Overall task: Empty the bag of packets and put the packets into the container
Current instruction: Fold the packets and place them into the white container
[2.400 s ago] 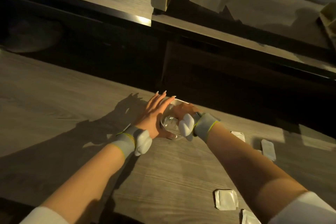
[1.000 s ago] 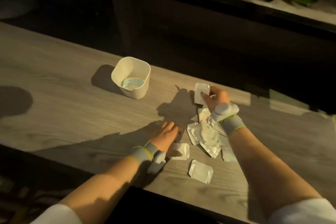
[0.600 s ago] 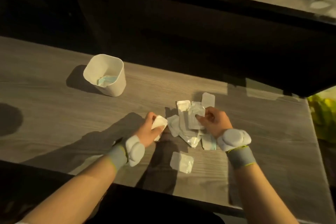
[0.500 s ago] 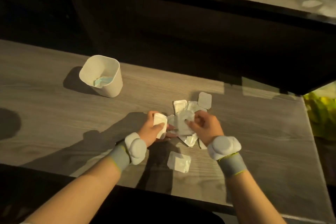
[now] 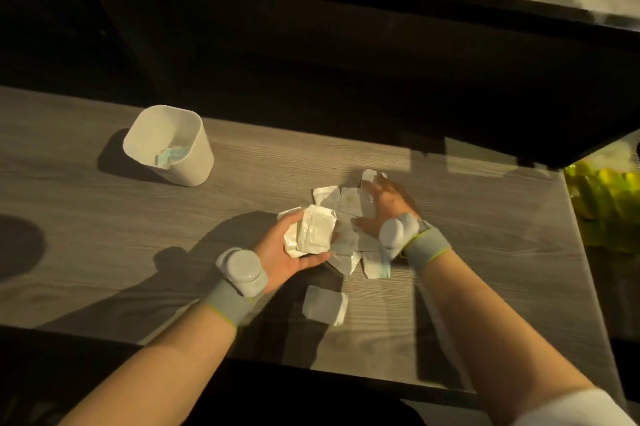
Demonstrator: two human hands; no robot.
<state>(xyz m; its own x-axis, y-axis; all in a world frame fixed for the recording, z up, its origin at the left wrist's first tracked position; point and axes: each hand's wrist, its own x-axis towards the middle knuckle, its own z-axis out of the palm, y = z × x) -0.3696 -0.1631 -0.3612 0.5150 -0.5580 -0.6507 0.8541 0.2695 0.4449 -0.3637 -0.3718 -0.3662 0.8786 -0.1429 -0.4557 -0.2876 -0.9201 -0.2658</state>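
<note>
A: Where are the packets?

B: Most lie in a loose pile (image 5: 348, 204) on the grey wood-grain desk (image 5: 104, 235), just right of the frame's centre. They are white, flat and crinkled, and they overlap. One lone packet (image 5: 325, 304) lies just below the pile, towards the desk's near edge.

A: And the hands?

B: The left hand (image 5: 287, 249) is palm up at the centre of the frame, at the pile's left edge. Its grip is clamped on a small stack (image 5: 315, 230) of packets. The fingers curl up behind the stack and the thumb lies along its lower edge. The right hand (image 5: 384, 204) is palm down on the pile's right side. It is blurred, but its fingers look stretched out and the grip apart. Its fingertips are near the topmost packet. Each wrist wears a grey band (image 5: 427, 245) with a rounded pale device.

A: Where is the container?

B: In the upper left of the frame, well apart from the pile. The container (image 5: 197, 166) is a white open tub with rounded corners, upright on the desk. A pale blue scrap (image 5: 171, 155) lies at its bottom. I cannot tell what it is.
</note>
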